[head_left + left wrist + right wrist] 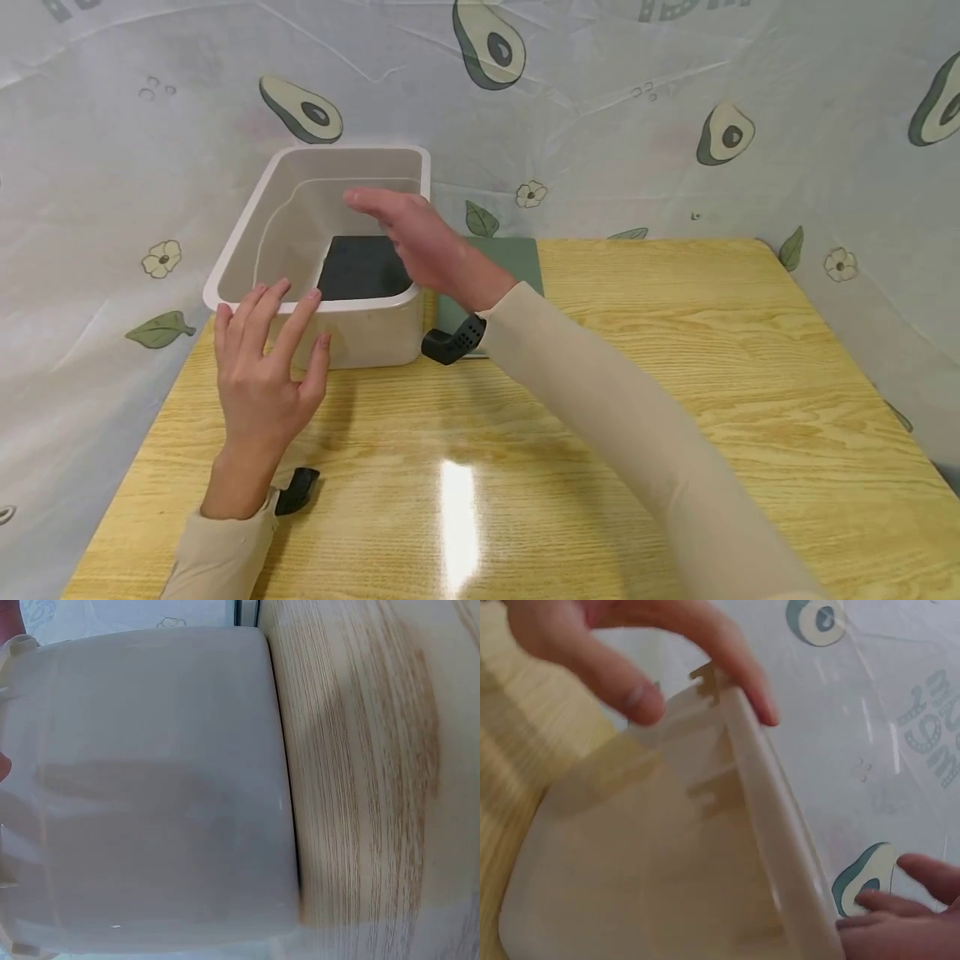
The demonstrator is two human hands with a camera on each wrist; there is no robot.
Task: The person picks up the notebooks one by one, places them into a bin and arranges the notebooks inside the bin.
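A white plastic bin point(375, 333) stands at the far left of the table. Inside it lies a dark flat rectangular thing point(360, 271), partly hidden by the right hand. My left hand point(266, 375) is at the bin's front rim, fingers spread and fairly straight, fingertips at the edge. Over the right rim reaches my right hand point(427, 242), its fingers extended toward the bin's inside and holding nothing visible. In the right wrist view the thumb point(634, 697) is beside the bin's outer wall; whether it touches is unclear. The left wrist view is filled mostly by the bin's wall point(150, 787).
A flat green rectangular thing point(517, 254) with a pale lower edge lies right of the bin, partly behind the right arm. The wooden table point(712, 333) extends to the right. A curtain point(600, 100) printed with avocados hangs behind it.
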